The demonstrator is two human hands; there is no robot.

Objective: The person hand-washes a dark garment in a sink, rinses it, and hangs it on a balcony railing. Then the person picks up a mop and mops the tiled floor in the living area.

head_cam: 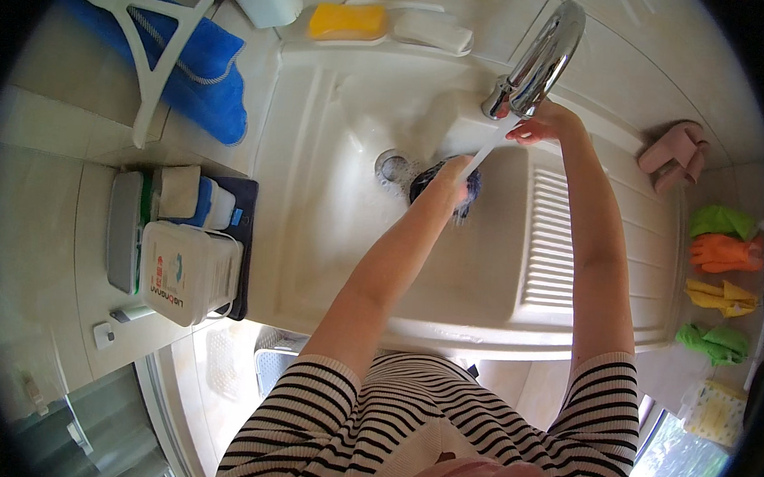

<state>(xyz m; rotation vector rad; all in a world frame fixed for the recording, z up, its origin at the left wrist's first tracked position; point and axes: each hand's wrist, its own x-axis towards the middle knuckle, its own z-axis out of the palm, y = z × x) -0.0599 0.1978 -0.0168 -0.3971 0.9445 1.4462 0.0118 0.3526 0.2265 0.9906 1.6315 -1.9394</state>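
A running stream of water (491,148) falls from the curved chrome faucet (550,55) onto my left hand (459,179). That hand grips a dark, wet bundle of cloth (428,183) low in the cream-coloured laundry sink (329,248). Next to the cloth, on its left, is the round drain (394,167) with suds around it. My right hand (538,125) reaches behind the spout at the faucet's base, some fingertips showing below the spout. The faucet partly covers it, so what its other fingers touch is hidden.
A ribbed washboard (549,242) is moulded into the sink's right side. Yellow soap (348,21) and white soap (431,31) sit on the back ledge. At left are a lidded plastic bucket (186,272) and a blue towel (201,76). Gloves (725,253) and cloths hang at right.
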